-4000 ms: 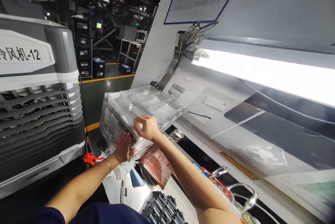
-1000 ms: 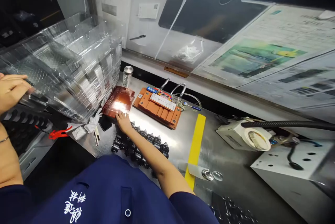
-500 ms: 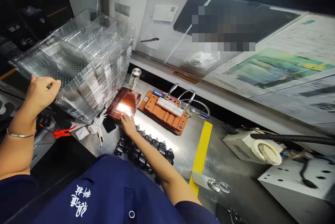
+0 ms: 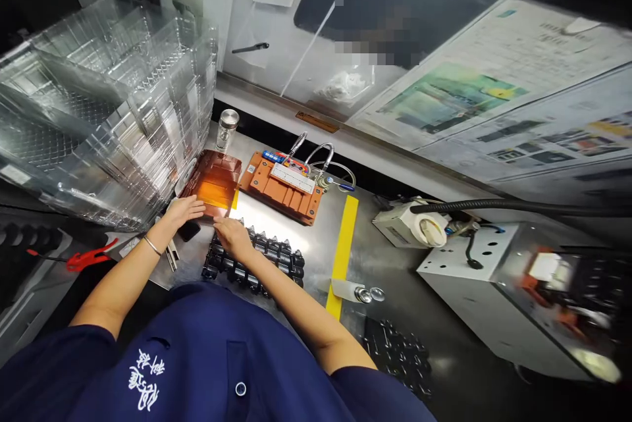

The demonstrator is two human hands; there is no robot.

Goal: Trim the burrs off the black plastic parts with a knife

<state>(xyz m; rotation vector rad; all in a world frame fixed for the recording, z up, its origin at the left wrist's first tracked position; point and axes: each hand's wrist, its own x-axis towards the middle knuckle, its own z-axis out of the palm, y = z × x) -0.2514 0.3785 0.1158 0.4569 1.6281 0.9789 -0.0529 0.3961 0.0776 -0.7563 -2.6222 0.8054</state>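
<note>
A glossy, see-through amber-brown sheet (image 4: 212, 175), perhaps a stack of sheets, lies on the metal bench beside the clear trays. My left hand (image 4: 185, 211) rests on its front left part, fingers stretched out. At the front edge of the sheet, my right hand (image 4: 233, 237) has its fingers curled together in a pinch on the edge. Close under my right forearm are rows of black ribbed parts (image 4: 257, 257). An orange fixture (image 4: 284, 191) with a white perforated strip stands just right of the sheet.
Tall stacked clear plastic trays (image 4: 148, 126) crowd the left side. A lidded glass jar (image 4: 227, 129) stands behind the sheet. Yellow tape (image 4: 344, 237) crosses the bench. Farther right are a white device (image 4: 409, 224) and a grey metal box (image 4: 469, 297). Red-handled pliers (image 4: 91, 257) lie lower left.
My left hand has left the tray edge and come right, onto the amber sheet. My right hand has shifted to the sheet's front edge and curled. The view has turned rightward.
</note>
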